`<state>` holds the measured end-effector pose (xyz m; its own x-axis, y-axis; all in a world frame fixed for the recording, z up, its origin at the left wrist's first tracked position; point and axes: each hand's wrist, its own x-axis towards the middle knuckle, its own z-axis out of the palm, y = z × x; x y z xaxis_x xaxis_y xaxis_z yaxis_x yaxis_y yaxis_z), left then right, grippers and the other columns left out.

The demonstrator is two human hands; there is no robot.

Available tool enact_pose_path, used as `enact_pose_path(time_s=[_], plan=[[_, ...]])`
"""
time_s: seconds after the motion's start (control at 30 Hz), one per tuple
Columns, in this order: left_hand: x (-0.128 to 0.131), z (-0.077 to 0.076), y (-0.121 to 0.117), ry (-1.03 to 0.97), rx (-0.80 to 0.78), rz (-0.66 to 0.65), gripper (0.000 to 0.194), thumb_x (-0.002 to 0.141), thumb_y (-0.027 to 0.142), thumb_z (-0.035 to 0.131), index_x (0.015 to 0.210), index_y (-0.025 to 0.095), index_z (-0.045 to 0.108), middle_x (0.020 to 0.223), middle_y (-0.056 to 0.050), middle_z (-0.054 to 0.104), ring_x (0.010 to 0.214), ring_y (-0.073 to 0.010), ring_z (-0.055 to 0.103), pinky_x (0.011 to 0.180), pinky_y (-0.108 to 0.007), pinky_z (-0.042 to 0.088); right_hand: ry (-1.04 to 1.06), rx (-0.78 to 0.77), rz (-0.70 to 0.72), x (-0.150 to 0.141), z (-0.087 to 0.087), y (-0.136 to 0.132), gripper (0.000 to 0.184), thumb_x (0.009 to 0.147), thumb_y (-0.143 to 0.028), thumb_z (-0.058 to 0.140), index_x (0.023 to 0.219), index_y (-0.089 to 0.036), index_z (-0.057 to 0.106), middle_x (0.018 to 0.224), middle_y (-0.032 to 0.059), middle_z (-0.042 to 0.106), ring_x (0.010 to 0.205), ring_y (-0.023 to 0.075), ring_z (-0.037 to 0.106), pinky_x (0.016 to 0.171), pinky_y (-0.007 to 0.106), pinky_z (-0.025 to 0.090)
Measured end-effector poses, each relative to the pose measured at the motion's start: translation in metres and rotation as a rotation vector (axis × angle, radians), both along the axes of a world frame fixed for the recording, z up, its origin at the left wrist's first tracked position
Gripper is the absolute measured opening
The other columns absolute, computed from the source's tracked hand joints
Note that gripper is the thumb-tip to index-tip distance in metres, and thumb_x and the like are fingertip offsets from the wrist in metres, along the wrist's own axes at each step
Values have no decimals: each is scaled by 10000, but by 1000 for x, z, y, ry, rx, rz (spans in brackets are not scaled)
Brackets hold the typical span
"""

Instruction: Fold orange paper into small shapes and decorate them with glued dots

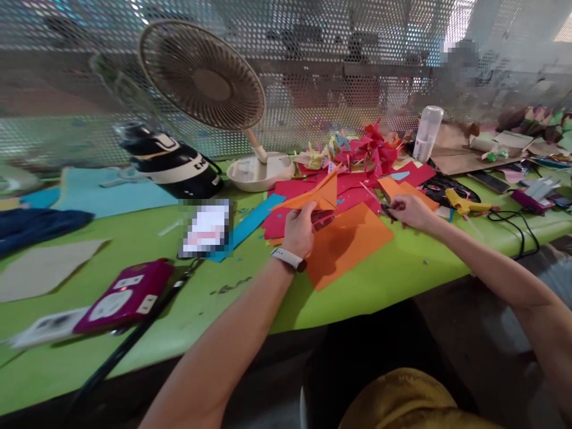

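My left hand [300, 232], with a pale watch band at the wrist, pinches a folded piece of orange paper [324, 193] that rises to a point. My right hand [409, 211] is closed around the dark handles of a pair of scissors [373, 195]; the thin blades point up and left, toward the folded paper but apart from it. Below and between my hands lies a flat orange sheet [351, 250]. Red sheets [286, 214] are spread under and behind the folded piece. Another orange piece [393, 186] lies just beyond my right hand.
Behind the sheets are a heap of red and yellow paper shapes [379, 149], a fan [259, 170] and a clear bottle [429, 134]. A black flask [179, 167] and purple device [125, 295] are left. A yellow glue gun [465, 204] with a cable lies right.
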<state>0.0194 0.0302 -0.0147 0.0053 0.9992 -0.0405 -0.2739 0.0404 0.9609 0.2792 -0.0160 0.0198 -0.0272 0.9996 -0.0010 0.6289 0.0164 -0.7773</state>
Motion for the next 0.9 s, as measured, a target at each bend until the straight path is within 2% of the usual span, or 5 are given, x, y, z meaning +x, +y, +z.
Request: enact_pose_path(time_s=[0.1,0.2,0.47,0.63,0.9], plan=[[1,1,-1,-63,-15,41,234,680,377,731,740,210,577,658,-3,665,791,-235,759,744,-345,606,-431,184,-99,17,-8,15,256,829,-437,703,749,-195,672,812,55,732,740,175,661,620,263,442],[5,4,-2,-91,-57,43,194,715,356,707,711,207,583,630,-7,662,736,-234,756,721,-358,614,-648,123,-140,22,-10,27,268,858,-449,653,821,-197,736,871,80,753,848,224,679,668,290,432],[5,29,-8,-35,-119,-72,113,729,267,699,745,180,629,656,-29,700,690,-215,749,705,-335,608,-744,-30,-35,27,1,38,259,864,-403,694,975,-178,758,976,103,758,887,228,684,674,278,417],[5,40,-20,-42,-216,-120,78,776,222,659,715,184,628,666,-46,701,685,-211,740,679,-329,598,-755,333,-74,8,10,15,402,961,-389,558,1293,-177,636,996,106,750,897,248,679,693,295,419],[4,29,-71,32,-461,-261,151,817,213,633,674,194,677,637,-45,713,591,-170,696,542,-254,546,-773,686,555,-42,-13,-29,325,1020,-205,404,1107,-234,716,863,62,661,743,156,556,623,274,357]])
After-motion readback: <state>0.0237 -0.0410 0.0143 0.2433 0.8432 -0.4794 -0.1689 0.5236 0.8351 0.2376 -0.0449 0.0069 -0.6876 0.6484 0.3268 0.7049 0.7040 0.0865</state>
